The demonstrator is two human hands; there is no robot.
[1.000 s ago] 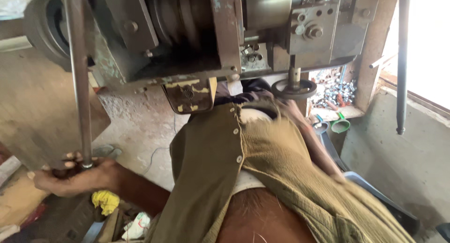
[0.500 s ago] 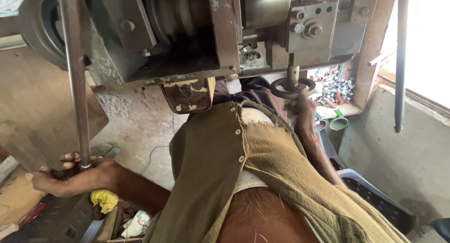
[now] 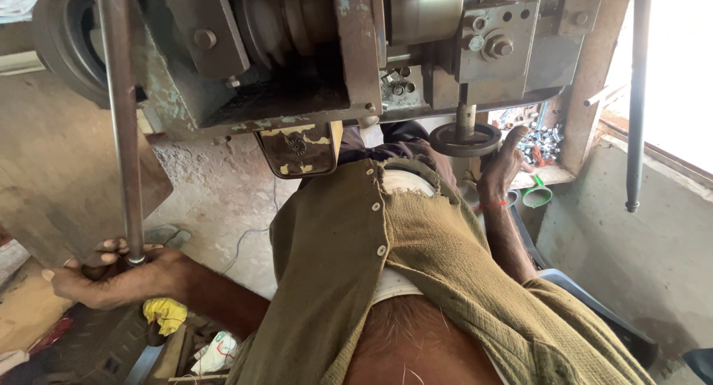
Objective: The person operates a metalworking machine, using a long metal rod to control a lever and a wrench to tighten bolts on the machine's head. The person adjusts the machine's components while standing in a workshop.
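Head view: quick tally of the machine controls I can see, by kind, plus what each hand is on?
Long metal lever bars: 2, one gripped by the left hand, one hanging free.
Round handwheels: 1, touched by the right hand.
Total: 3.

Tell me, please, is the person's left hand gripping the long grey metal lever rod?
Yes, the left hand is closed around the lower end of the long grey metal lever rod.

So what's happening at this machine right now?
A person in an olive shirt stands at a worn metal machine. The left hand grips the lower end of a long steel lever. The right hand is raised against the rim of a small dark handwheel under the machine's head. A yellow rag lies below the left hand, and a green funnel sits beyond the right.
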